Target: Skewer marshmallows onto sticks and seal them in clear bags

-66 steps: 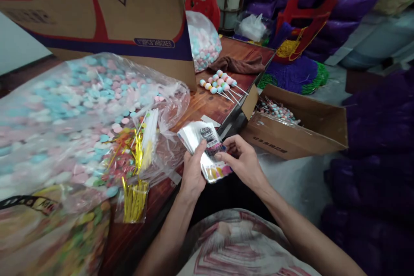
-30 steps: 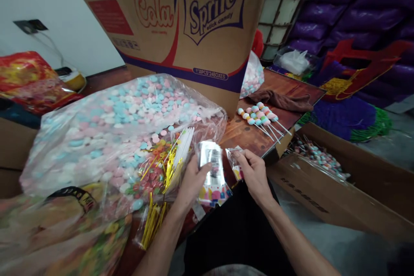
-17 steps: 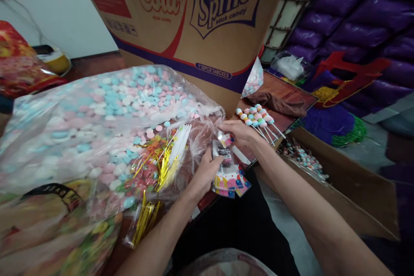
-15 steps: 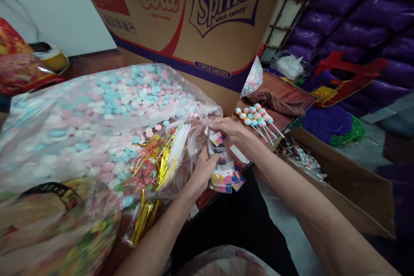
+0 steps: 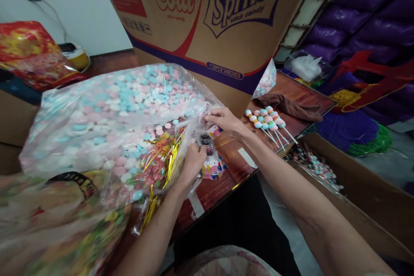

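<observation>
Head view: left hand (image 5: pixel 193 161) closed on a small stack of clear-and-printed packets (image 5: pixel 213 167), thumb bent over the near side, other fingers mostly hidden. Packets sit over the table (image 5: pixel 231 151) by the right edge of the big candy bag (image 5: pixel 129 99), colored ends sticking out past the hand. Right hand (image 5: pixel 224 121) just above, thumb and index nearly together at clear plastic by the packets' upper end; can't tell if they pinch a packet, the bag film, or both. Hands close, not touching each other.

Gold ties (image 5: pixel 174 159) and ring-shaped candies (image 5: pixel 154 168) left of left hand. Candy skewers (image 5: pixel 265 119) lie on the table right of right hand, sticks toward the table edge; brown cloth (image 5: pixel 295 107) behind them. White strip (image 5: pixel 247 158) flat on table, under the right forearm side. Printed carton (image 5: pixel 190 36) stands behind the candy bag. Open box (image 5: pixel 371 189) beside table, more skewers inside.
</observation>
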Demonstrator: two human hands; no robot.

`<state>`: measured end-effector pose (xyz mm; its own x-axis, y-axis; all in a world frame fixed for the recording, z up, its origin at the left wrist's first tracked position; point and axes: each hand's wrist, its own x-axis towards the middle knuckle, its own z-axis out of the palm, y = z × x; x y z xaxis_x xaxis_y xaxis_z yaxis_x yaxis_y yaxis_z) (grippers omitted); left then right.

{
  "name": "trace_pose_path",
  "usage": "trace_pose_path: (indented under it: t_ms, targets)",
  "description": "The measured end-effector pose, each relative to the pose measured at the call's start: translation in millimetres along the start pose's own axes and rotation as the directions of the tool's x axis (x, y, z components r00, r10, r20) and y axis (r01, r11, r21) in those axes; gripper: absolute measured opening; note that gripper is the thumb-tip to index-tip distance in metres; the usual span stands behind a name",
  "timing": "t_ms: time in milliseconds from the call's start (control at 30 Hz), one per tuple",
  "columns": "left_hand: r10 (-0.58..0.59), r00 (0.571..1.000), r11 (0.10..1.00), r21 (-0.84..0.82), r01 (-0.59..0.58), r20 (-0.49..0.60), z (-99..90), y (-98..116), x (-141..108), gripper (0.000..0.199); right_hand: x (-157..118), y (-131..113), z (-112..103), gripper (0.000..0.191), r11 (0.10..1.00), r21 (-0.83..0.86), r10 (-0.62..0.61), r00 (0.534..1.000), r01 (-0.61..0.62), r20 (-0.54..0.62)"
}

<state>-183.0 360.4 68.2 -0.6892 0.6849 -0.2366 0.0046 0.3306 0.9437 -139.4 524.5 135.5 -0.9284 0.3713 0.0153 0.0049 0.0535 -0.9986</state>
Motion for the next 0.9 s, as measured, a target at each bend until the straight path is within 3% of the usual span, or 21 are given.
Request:
trace_pose_path:
  t_ms: [100, 200, 333, 500, 633, 700, 800, 833, 900]
  targets:
    - [-0.026, 0.992, 0.985, 0.165, 0.047, -0.125, 3.3, 5.7, -1.6, 0.007, -14.1, 5.0, -7.9, 0.019, 0.996, -0.056, -0.068, 0.994, 0.073, 0.085]
    - [0.016, 0.989, 0.943, 0.331, 0.033, -0.145, 6.2, 15.3, -2.8, 0.009, -19.2, 7.4, -5.6, 0.022, 0.992, -0.025, -0.126, 0.991, 0.127, 0.035]
    - [0.115, 0.986, 0.789, 0.615, -0.015, -0.124, 4.7, 24.1, -2.4, 0.023, -21.4, 7.9, -5.2, 0.021, 0.996, -0.019, -0.086, 0.995, 0.085, -0.049]
    - [0.272, 0.957, 0.732, 0.668, -0.134, -0.106, 1.1, 26.3, -2.3, 0.034, -46.1, 13.7, -17.6, 0.028, 0.999, -0.007, -0.037, 0.976, 0.037, -0.213]
    - [0.283, 0.957, 0.679, 0.719, -0.150, -0.069, -1.9, 24.9, -20.2, 0.031, -77.2, 29.4, -16.3, 0.035, 0.976, 0.213, 0.106, 0.950, -0.043, -0.295]
    - [0.348, 0.938, 0.681, 0.691, -0.242, -0.014, -3.4, 22.8, -39.5, 0.029, -91.2, 36.9, -10.2, 0.038, 0.954, 0.296, 0.146, 0.930, -0.042, -0.338]
    - [0.439, 0.896, 0.781, 0.520, -0.347, -0.060, -2.4, 20.4, -72.2, 0.032, -108.8, 39.7, 1.3, 0.040, 0.942, 0.334, 0.160, 0.902, -0.018, -0.402]
    - [0.409, 0.911, 0.846, 0.399, -0.354, -0.059, -0.4, 20.9, -81.1, 0.032, -113.9, 37.8, 5.1, 0.040, 0.942, 0.336, 0.156, 0.899, -0.010, -0.409]
    - [0.233, 0.972, 0.968, 0.103, -0.230, -0.021, 6.3, 24.5, -92.3, 0.037, -123.0, 30.8, 11.7, 0.039, 0.945, 0.326, 0.134, 0.910, 0.002, -0.394]
